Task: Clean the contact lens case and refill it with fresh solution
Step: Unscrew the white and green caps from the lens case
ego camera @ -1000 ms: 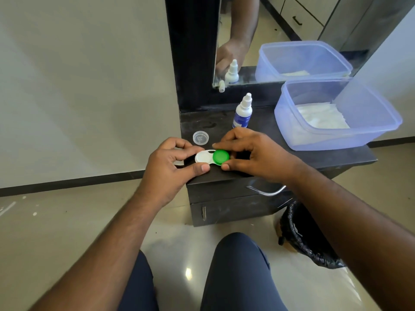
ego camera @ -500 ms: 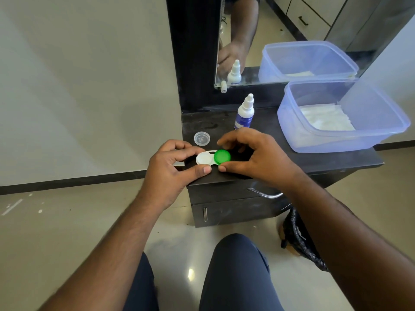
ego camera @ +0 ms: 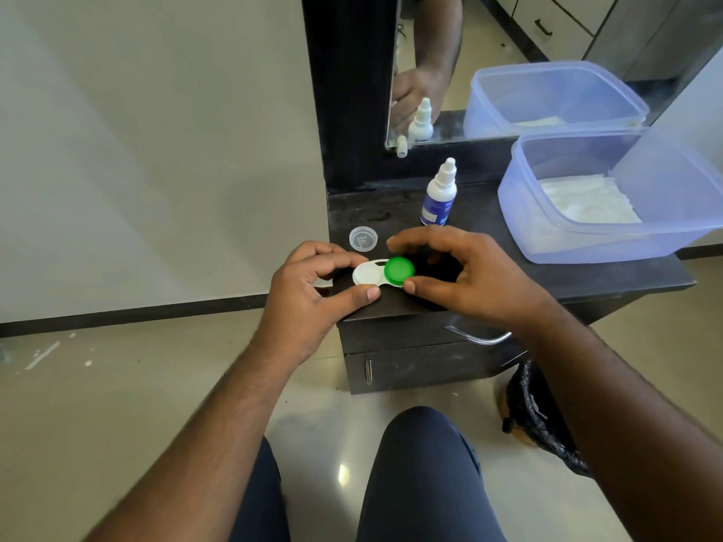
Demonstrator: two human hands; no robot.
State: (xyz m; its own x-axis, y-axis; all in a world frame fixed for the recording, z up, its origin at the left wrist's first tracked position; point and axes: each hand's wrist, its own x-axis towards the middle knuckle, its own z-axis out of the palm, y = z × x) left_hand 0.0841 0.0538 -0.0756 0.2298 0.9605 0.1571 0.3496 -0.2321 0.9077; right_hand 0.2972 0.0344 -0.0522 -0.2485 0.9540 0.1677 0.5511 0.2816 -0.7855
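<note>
The contact lens case [ego camera: 365,275] is white, and a green cap [ego camera: 399,269] sits on its right well; its left well is uncovered. It lies at the front left corner of the dark cabinet top [ego camera: 587,277]. My left hand [ego camera: 313,291] pinches the white end between thumb and forefinger. My right hand [ego camera: 473,275] arches over the green cap, thumb tip against the cap's lower edge, forefinger raised clear above it. A small clear round lid [ego camera: 364,238] lies just behind the case. The white solution bottle [ego camera: 439,197] with a blue label stands upright farther back.
A translucent blue tub [ego camera: 665,244] holding white tissues [ego camera: 587,203] fills the right of the cabinet top. A mirror [ego camera: 508,64] stands behind. Below are a drawer handle [ego camera: 477,338], a black bin bag [ego camera: 540,416] on the floor, and my knees.
My right hand's fingers have loosened from the green cap, and the forefinger has lifted off it. My left hand keeps its hold on the case.
</note>
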